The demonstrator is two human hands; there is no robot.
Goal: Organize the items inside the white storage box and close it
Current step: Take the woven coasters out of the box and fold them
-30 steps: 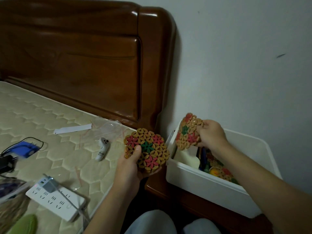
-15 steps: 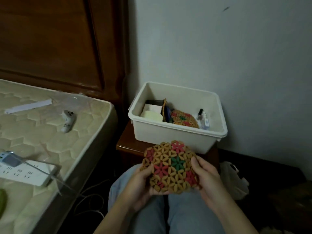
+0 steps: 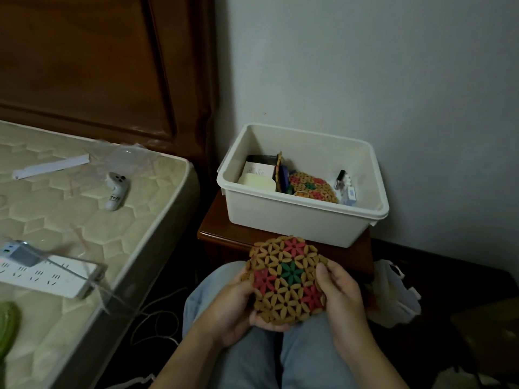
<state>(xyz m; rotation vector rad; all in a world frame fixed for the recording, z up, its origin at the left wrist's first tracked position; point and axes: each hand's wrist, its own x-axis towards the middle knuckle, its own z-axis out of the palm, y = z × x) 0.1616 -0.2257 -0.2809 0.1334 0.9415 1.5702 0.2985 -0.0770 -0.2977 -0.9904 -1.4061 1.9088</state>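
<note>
I hold a round woven mat (image 3: pixel 286 279) near me, over my lap. The white box (image 3: pixel 297 217) sits beyond it, lid off, another mat (image 3: pixel 311 186) lying inside.

A dim indoor picture with soft, even light and no visible lamp. The grey wall (image 3: pixel 365 66) is the brightest area, darkening toward the upper right corner. The white storage box (image 3: pixel 295 220) stands out pale, with gentle shade inside its near wall. The wooden headboard (image 3: pixel 98 66) is dark brown with faint sheen along its mouldings. The floor (image 3: pixel 449 276) at lower right sinks into near black, hiding detail. Shadows are weak and diffuse. Clear plastic on the mattress (image 3: pixel 70 220) gives slight glints. Straight lines bend near the edges from the wide lens. The centre is fairly sharp; small items in the box look soft and grainy.
</note>
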